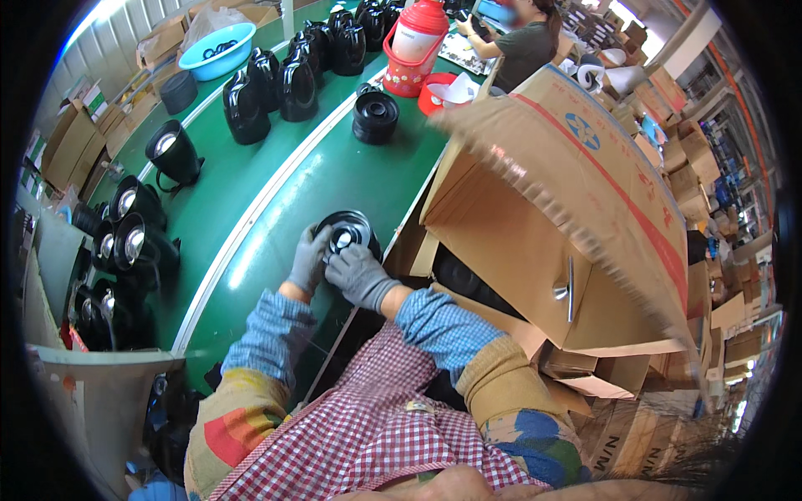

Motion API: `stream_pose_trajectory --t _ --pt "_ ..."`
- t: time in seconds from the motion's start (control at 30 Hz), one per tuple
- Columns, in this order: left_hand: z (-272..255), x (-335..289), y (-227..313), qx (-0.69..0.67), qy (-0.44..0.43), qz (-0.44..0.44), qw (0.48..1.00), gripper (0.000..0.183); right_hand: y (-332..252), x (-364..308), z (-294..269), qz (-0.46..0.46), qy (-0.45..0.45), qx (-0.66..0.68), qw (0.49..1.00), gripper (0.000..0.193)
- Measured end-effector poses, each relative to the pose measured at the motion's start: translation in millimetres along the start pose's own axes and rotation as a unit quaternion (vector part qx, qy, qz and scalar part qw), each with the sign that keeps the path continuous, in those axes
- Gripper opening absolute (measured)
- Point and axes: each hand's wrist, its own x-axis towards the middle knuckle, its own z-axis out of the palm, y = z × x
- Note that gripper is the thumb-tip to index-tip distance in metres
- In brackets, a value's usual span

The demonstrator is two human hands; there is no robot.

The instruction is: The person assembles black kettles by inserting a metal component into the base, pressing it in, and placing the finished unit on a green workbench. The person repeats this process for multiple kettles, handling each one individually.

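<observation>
A round black part [355, 224] with stepped rings and a shiny centre rests on the green work surface near its right edge. My left hand [307, 260], in a grey glove, is closed round its left side. My right hand [361, 275], gloved too, has its fingers bent onto its near side, by the shiny centre. The fingertips are partly hidden by the part and by each other. Farther off along the same edge stands a stack of similar black round parts [375, 115].
Black jug-like bodies [245, 108] stand at the far left, others [142, 242] lie nearer. A blue basin [217, 50] and a red-and-white flask [415, 46] are farther back. An open carton [535, 217] borders my right. A co-worker [528, 46] sits beyond it.
</observation>
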Motion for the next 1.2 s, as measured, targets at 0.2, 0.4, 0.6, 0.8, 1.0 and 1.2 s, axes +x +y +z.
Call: stream_pose_trajectory --t 0.2,0.4,0.6,0.8,1.0,1.2 --pt "-12.9 30.5 33.6 -0.229 0.018 -0.242 0.943 0.04 5.5 -12.2 -2.8 -0.024 0.051 0.169 0.984 0.056" --pt "-0.6 7.9 62.2 0.187 -0.056 -0.029 0.98 0.037 27.1 -68.8 -8.2 -0.092 0.176 0.253 0.947 0.038" --pt "-37.1 33.7 40.6 0.216 -0.051 -0.202 0.954 0.03 79.3 -192.1 -99.2 0.301 0.297 0.249 0.871 0.032" --pt "-75.4 53.9 121.0 0.133 0.044 -0.116 0.983 0.029 37.8 -302.7 -85.2 0.457 0.31 0.477 0.684 0.035" --pt "-3.8 4.6 256.4 -0.136 -0.026 0.174 0.975 0.034 -27.1 -274.5 -119.7 0.336 0.397 0.591 0.617 0.052" --pt "61.7 -64.6 306.5 -0.232 -0.325 0.241 0.885 0.062 -42.2 -308.8 -140.1 0.365 0.336 0.531 0.688 0.053"
